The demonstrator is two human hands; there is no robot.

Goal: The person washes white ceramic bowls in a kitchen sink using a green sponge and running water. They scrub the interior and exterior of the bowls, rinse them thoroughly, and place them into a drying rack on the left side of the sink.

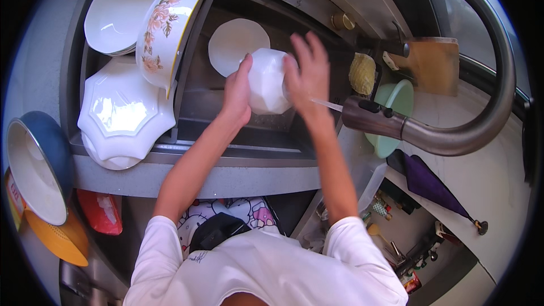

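Note:
My left hand [238, 95] grips a white faceted bowl [268, 83] by its left side, above the sink basin [204, 114]. The bowl's outer face is turned up towards me. At the bowl's right edge is my right hand [312, 74], blurred, with its fingers spread; whether it touches the bowl is hard to tell. A thin water stream [326, 103] from the spray head [372, 114] of the faucet meets my right wrist. Beneath and behind the bowl, a white plate [231, 42] lies in the basin, partly covered by the bowl and my left hand.
Left of the basin, a rack section holds stacked white plates [121, 17], a floral bowl [157, 34] on its side and an upturned white dish [123, 97]. On the right are a yellow sponge [362, 74], a green basin [401, 102] and a cutting board [437, 66]. The faucet neck [501, 51] arches overhead.

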